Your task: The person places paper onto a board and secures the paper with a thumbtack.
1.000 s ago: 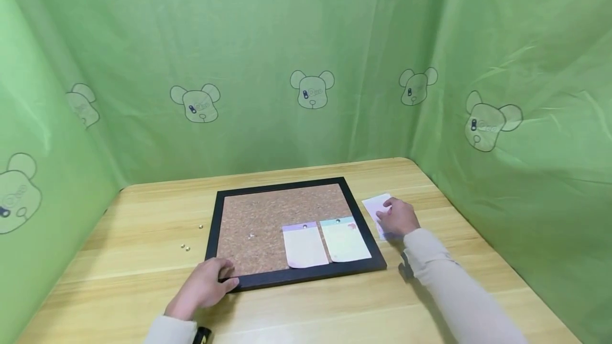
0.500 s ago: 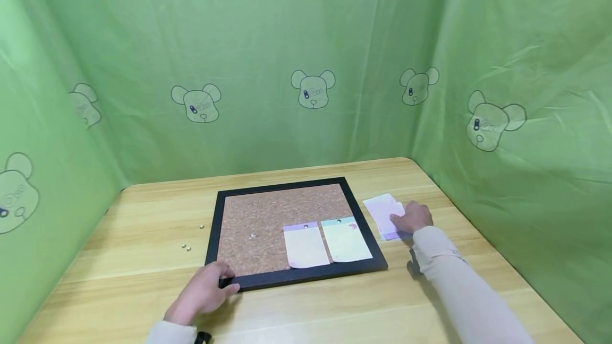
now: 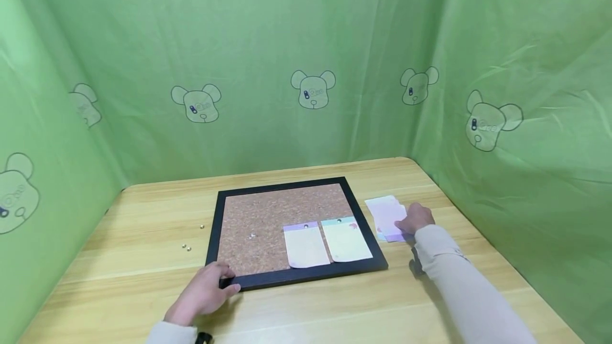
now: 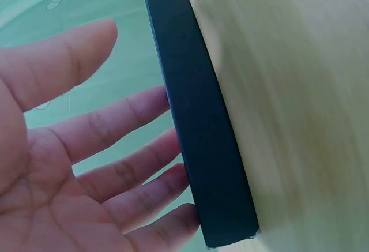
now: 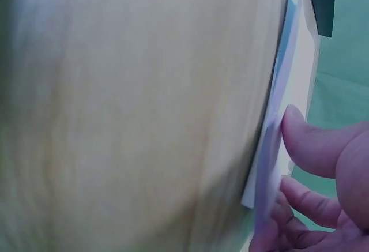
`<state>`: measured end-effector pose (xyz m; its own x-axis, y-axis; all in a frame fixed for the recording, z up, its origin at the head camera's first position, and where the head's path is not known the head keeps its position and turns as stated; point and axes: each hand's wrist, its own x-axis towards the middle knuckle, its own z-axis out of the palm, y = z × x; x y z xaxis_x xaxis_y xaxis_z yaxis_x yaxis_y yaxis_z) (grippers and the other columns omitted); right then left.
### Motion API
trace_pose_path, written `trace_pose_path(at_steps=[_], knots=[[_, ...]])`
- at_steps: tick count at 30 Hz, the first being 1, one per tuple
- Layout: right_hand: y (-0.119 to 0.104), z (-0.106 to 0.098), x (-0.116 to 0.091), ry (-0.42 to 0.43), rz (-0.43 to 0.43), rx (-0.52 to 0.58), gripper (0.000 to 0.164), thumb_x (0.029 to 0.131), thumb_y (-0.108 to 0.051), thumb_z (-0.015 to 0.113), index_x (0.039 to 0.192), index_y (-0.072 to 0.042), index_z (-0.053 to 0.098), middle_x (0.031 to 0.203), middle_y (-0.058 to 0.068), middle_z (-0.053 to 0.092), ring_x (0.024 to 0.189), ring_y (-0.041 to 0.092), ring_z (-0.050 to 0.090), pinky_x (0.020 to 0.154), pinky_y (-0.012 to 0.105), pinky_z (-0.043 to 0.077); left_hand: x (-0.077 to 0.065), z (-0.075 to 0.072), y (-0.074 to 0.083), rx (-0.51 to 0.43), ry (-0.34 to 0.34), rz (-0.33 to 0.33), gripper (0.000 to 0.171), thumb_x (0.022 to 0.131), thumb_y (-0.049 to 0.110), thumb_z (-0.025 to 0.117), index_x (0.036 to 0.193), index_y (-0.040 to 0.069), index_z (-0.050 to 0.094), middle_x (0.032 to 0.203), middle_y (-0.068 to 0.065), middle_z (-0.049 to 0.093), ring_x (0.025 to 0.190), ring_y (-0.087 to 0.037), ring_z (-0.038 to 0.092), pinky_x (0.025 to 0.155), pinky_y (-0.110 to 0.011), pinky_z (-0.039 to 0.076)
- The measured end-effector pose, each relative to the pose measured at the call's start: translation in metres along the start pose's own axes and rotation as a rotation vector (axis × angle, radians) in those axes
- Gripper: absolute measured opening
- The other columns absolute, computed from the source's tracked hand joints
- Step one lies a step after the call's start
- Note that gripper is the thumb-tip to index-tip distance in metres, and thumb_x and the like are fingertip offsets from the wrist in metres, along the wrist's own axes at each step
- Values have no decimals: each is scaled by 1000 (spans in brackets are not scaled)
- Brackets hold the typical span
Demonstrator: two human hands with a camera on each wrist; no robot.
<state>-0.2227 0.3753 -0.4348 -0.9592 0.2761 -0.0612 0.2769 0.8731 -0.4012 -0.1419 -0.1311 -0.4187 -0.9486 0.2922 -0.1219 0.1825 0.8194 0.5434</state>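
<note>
A cork board [image 3: 272, 216] in a black frame [image 3: 306, 275] lies on the table. My left hand [image 3: 205, 288] rests at the frame's near left corner; in the left wrist view its fairly straight fingers [image 4: 132, 113] touch the frame's edge, the thumb apart from it. To the right of the board lie overlapping sheets of note paper. The top one, a note sheet with a purple band [image 3: 389, 219], has its right edge between the thumb and fingers of my right hand [image 3: 416, 219]. In the right wrist view the thumb [image 5: 308, 148] lies on the sheet's face, fingers curled at its edge.
Two note sheets hang on the board, one purple-topped [image 3: 306, 248] and one blue-topped [image 3: 346, 243], each with a metal pushpin at its top. A few shiny pins [image 3: 184, 246] lie on the table [image 3: 143, 227] to the left. Green curtains [image 3: 258, 137] enclose the table.
My right hand has moved from over the note sheets to their right edge. The top purple-banded sheet has shifted right, so the sheets are now fanned apart. My left hand stays at the corner.
</note>
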Motion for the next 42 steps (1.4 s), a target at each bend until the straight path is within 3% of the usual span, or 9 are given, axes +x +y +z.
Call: trace_pose_path(at_steps=[3,5,8,13,26,31,35,42], knots=[[1,-1,-1,3,4,26,32,78,-17,76,77,9,58,72,18,59,71,33,56,68,44,51,0,0,0,-3,-3,2,26,85,20,74,104,2,70,130,-25,53,123,-49,44,103,-61,34],[1,-1,-2,-4,8,46,36,79,-14,76,92,16,61,84,26,63,78,38,59,74,46,53,0,1,0,-5,-6,-2,26,85,20,74,104,3,70,130,-25,53,123,-49,44,103,-61,34],[1,-1,-3,-13,9,73,42,81,-10,73,108,19,58,98,32,63,87,43,60,80,50,52,0,1,0,-10,-7,-4,27,85,21,74,104,2,70,129,-25,53,124,-49,44,103,-61,34],[2,-1,-2,4,5,107,33,83,-5,67,106,18,59,95,30,64,85,42,60,78,50,51,-1,2,-1,-11,-5,-2,27,85,21,74,104,2,69,129,-25,53,123,-48,44,103,-61,34],[-7,-12,-4,41,-16,80,31,92,-9,43,101,18,55,96,35,59,90,50,57,80,54,49,0,0,1,-11,-11,-13,27,85,21,74,104,3,69,126,-23,55,122,-47,45,102,-61,35],[-14,-12,-4,64,24,123,34,95,-11,43,109,19,52,101,36,57,95,51,56,83,55,48,0,-1,2,-16,-16,-15,27,86,21,74,104,2,69,128,-24,54,123,-48,44,102,-61,34],[-21,-13,-4,83,48,180,39,97,-12,43,120,18,49,115,38,54,105,53,52,89,56,45,0,-1,1,-17,-11,-3,28,85,21,74,105,2,69,129,-25,53,124,-49,43,102,-62,34],[-32,-15,-4,108,85,272,39,97,-15,44,123,14,50,119,35,54,107,47,51,90,54,45,-1,-1,1,-20,-19,-21,28,86,22,74,105,3,69,132,-25,51,125,-49,42,103,-62,33]])
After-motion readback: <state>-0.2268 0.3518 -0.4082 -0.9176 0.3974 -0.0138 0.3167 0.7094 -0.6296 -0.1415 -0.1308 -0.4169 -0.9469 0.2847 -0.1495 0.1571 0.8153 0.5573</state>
